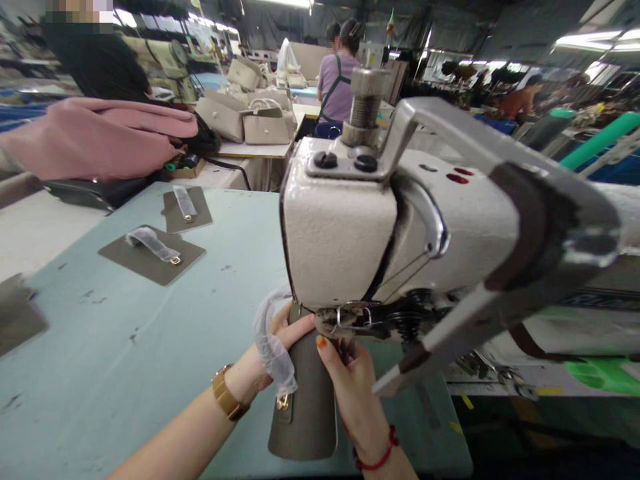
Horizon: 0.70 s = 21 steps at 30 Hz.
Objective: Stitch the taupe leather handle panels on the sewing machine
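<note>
Our left hand [287, 335] lies along the left side of a grey leather-like panel [307, 393], one digit stretched over its upper face almost to the stitching area; the strap hides much of this hand, so we cannot tell how far its other fingers are open. Our right hand [357, 395] holds the panel's right edge, the thumb on top, bent inward, and the fingers curled narrowly beside and below it.

The panel sits directly under the head of an off-white sewing machine [340, 227], which rises just beyond our fingertips and hides the panel's far end. On our right, a slanting metal bar [457, 317] comes down near the outer side of the right hand, leaving little room there. To our left, a broad stretch of the pale blue worktop [225, 320] separates the hands from two grey pieces with film-wrapped straps, one nearer [153, 267] and one farther [173, 220]. The worktop's right edge runs beyond the right hand.

The panel's long axis points away from us into the machine, its wider, rounded end towards us. Its film-wrapped strap [275, 357] arches over the left side, ending at a gold buckle [283, 402] near our end.
</note>
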{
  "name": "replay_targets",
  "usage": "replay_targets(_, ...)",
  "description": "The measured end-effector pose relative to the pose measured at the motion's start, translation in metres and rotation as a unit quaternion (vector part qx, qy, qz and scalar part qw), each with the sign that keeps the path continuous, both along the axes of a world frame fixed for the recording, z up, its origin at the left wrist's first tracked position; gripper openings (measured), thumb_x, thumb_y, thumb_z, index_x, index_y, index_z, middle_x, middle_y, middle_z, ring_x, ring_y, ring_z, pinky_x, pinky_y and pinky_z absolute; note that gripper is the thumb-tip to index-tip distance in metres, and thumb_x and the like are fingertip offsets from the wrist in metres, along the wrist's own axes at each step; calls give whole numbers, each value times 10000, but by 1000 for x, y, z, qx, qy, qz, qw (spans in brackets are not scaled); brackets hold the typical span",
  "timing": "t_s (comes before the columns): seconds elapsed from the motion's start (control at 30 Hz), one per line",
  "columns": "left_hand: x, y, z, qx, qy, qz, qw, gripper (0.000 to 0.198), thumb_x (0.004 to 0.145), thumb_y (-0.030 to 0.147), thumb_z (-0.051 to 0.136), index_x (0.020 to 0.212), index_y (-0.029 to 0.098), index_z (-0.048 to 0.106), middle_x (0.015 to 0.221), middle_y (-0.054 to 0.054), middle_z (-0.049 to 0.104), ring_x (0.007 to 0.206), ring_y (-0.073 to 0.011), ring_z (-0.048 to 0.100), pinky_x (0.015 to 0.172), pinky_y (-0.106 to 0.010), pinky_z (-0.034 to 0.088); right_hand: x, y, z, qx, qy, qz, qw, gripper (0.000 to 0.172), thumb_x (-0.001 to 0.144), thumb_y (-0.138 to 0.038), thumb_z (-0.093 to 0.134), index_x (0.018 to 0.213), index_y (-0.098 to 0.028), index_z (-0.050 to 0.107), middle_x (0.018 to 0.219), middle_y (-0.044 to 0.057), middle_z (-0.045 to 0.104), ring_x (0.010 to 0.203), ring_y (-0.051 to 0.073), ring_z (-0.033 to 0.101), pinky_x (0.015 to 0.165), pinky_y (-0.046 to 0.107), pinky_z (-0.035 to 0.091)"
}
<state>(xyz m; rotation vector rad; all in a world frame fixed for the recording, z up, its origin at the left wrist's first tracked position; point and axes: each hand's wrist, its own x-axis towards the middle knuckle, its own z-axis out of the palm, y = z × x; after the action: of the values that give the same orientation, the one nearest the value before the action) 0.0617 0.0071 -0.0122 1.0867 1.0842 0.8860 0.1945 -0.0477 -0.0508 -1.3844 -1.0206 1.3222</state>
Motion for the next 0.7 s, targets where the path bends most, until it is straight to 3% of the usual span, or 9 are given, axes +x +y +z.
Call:
replay_targets(0.1,-2,2,-3,-23,-45,-12,999,503,721,496,668,1164,263,620,1171,-69,658,1106,-327,590,969,-453,491,-2,1,1,4,23,4,1000,335,852,-431,603,1011,-147,680,993,85,705,963,246,626,805,301,487)
replay_targets(0.23,-10,3,-20,-93,-92,-45,990,445,711,444,709,1096,230,646,1079,-80,701,986,-298,656,907,-428,530,-2,2,7,-1,35,12,999,356,850,-445,602,1044,-153,662,1081,94,680,980,248,618,805,305,487)
replay_targets(0.4,-20,1,-34,-180,-143,-93,969,388,701,448,716,987,187,688,946,-95,741,891,-299,690,836,-426,553,10,4,13,-9,-30,21,999,369,854,-491,572,867,-135,664,858,66,677,832,213,601,704,268,459)
replay_targets(0.5,-21,3,-34,-180,-170,-97,964,363,708,387,722,1006,182,684,948,-91,746,841,-283,703,819,-416,561,15,6,14,0,-92,-4,996,403,862,-505,546,681,-146,585,644,8,570,635,147,511,596,236,389)
replay_targets(0.7,-20,13,-15,-159,-115,-110,974,410,692,402,731,1023,169,667,895,-90,754,758,-293,708,736,-433,582,9,8,9,33,-111,-28,993,395,868,-479,523,650,-152,569,578,-14,502,565,123,433,538,231,333)
